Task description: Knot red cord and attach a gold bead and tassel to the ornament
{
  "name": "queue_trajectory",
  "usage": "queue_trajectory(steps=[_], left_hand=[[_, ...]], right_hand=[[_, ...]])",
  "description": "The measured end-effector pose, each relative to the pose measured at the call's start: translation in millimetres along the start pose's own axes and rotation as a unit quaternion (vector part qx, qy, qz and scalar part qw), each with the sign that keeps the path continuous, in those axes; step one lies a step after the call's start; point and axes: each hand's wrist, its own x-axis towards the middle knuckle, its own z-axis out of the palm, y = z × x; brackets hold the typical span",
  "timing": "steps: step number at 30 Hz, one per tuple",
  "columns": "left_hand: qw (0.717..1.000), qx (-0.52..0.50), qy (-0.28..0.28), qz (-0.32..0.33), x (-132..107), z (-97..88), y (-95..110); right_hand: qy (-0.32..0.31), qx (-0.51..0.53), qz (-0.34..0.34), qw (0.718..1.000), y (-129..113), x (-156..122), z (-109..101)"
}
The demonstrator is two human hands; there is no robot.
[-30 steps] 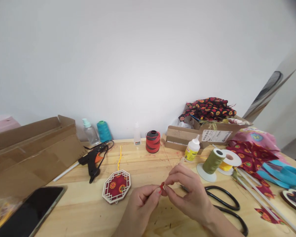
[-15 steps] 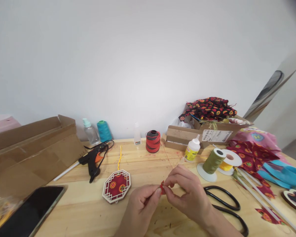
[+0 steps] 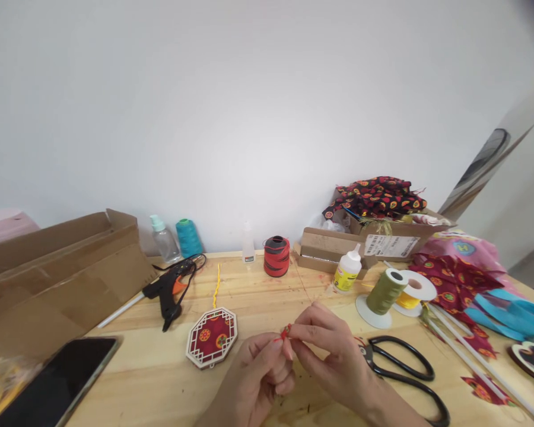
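Note:
A small red piece [image 3: 285, 331], perhaps a bit of cloth or knotted thread, is pinched between both hands over the table; its exact kind is too small to make out. My left hand [image 3: 260, 367] grips it with thumb and forefinger, the other fingers curled. From the other side, my right hand [image 3: 324, 350] holds it between thumb and fingertips. Left of my hands lies an octagonal wooden-framed pendant [image 3: 212, 338] with red patterned cloth and a yellow cord [image 3: 216, 284]. Black-handled scissors [image 3: 400, 370] lie beside my right wrist, their blades mostly hidden.
Behind my hands stand a red thread spool [image 3: 276, 257], a glue bottle [image 3: 347, 271] and a green spool [image 3: 386, 290]. A glue gun [image 3: 167, 293], a phone [image 3: 56, 382] and a cardboard box [image 3: 62, 284] are at left. Patterned cloth [image 3: 454, 279] and white sticks [image 3: 467, 356] lie right.
Both hands have shifted slightly left with the red piece. My left fingers have curled further beneath it, and more of the scissors shows beside my right hand.

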Motion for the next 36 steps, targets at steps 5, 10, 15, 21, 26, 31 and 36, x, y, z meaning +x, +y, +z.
queue_trajectory(steps=[5,10,15,21,26,31,36], left_hand=[[0.998,-0.051,-0.017,-0.044,-3,1.1,1],[0.998,-0.054,-0.004,-0.038,-2,1.8,3],[0.998,-0.046,-0.007,-0.041,-2,0.7,2],[0.996,-0.058,-0.014,-0.064,-1,-2.0,-1],[0.992,-0.085,-0.003,-0.092,0,-1.9,-2],[0.998,0.001,0.018,-0.063,1,-0.6,0],[0.959,0.280,0.039,0.010,-2,-0.4,11]], right_hand=[[-0.006,0.048,0.088,0.995,1,2,-6],[-0.011,0.083,0.122,0.989,-1,5,-11],[-0.019,0.076,0.127,0.989,-5,4,-9],[-0.019,0.110,0.204,0.973,-3,2,-8],[-0.034,0.229,0.283,0.931,-1,2,-7],[-0.029,0.215,0.266,0.939,-2,4,-8],[-0.020,0.044,0.067,0.997,0,5,-14]])
